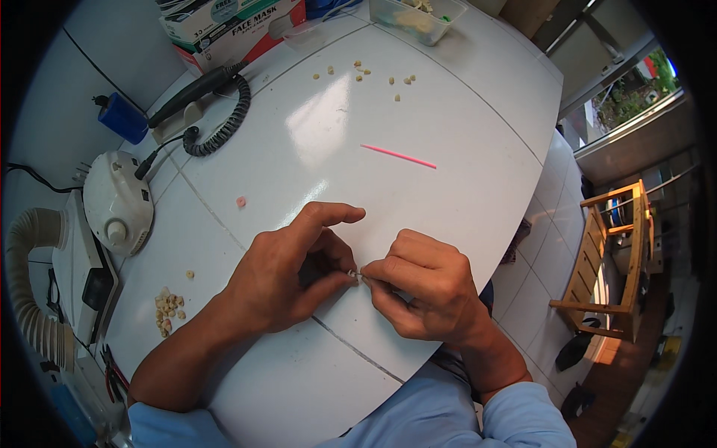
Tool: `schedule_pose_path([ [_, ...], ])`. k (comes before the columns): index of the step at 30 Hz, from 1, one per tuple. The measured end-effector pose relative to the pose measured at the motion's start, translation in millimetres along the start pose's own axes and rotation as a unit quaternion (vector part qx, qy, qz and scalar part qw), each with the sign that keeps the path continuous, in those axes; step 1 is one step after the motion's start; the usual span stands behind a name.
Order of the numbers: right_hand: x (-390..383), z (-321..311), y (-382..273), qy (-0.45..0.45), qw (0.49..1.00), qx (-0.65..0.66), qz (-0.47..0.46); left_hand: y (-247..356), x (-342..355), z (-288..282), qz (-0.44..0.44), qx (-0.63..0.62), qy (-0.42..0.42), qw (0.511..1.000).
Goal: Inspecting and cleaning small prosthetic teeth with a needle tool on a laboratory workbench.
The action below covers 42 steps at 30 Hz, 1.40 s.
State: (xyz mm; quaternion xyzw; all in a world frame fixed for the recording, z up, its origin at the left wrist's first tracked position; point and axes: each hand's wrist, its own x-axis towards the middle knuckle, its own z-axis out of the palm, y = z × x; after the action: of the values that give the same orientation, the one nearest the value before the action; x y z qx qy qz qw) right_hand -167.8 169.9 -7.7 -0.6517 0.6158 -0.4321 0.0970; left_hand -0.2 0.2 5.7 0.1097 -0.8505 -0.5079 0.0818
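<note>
Over the near part of the white tiled table, my left hand (282, 269) and my right hand (429, 287) meet fingertip to fingertip. Between them is a tiny whitish piece (354, 275), too small to make out its kind. My left thumb and a bent finger pinch one side of it, while the left index finger stretches out above. The right thumb and index finger close on its other side, the remaining fingers curled. Beyond my hands lies a pink pointed stick (399, 157). A small pink ring-like bit (240, 201) rests left of it.
A pile of yellowish tooth-like pieces (168, 308) lies beside my left forearm; several more (362, 72) are scattered at the back. Along the left stand a white control box (119, 201), a black rotary handpiece (196, 93) with coiled cord, and a ribbed hose (33, 284). A plastic tub (418, 26) stands behind.
</note>
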Motion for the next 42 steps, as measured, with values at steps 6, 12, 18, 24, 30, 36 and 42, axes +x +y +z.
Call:
schedule_pose_path([
  [6,0.7,-3.8,0.4,-0.007,1.000,0.013,0.012,0.5,1.1,-0.8,0.000,-0.005,0.002,1.000],
  [12,1.1,0.2,0.5,0.016,1.000,-0.006,0.004,2.9,0.9,-2.7,-0.008,-0.018,0.004,1.000],
  [18,-0.7,-4.6,-1.3,0.033,0.999,0.016,0.009,-1.6,3.1,-3.6,-0.006,-0.044,0.015,0.999],
  [24,0.9,-0.2,-0.5,0.049,0.999,0.004,-0.019,-3.1,3.4,-2.9,0.008,-0.045,0.013,0.999],
  [30,2.3,2.6,1.9,0.038,0.999,-0.006,-0.033,-2.8,2.2,-4.5,0.025,-0.040,0.011,0.999],
  [36,1.9,5.7,1.7,0.035,0.997,-0.048,-0.046,-0.9,0.9,-0.3,0.009,-0.042,0.017,0.999],
  [42,1.8,6.5,-0.1,0.022,0.996,-0.069,-0.057,-2.1,1.3,2.4,0.034,0.006,0.015,0.999],
])
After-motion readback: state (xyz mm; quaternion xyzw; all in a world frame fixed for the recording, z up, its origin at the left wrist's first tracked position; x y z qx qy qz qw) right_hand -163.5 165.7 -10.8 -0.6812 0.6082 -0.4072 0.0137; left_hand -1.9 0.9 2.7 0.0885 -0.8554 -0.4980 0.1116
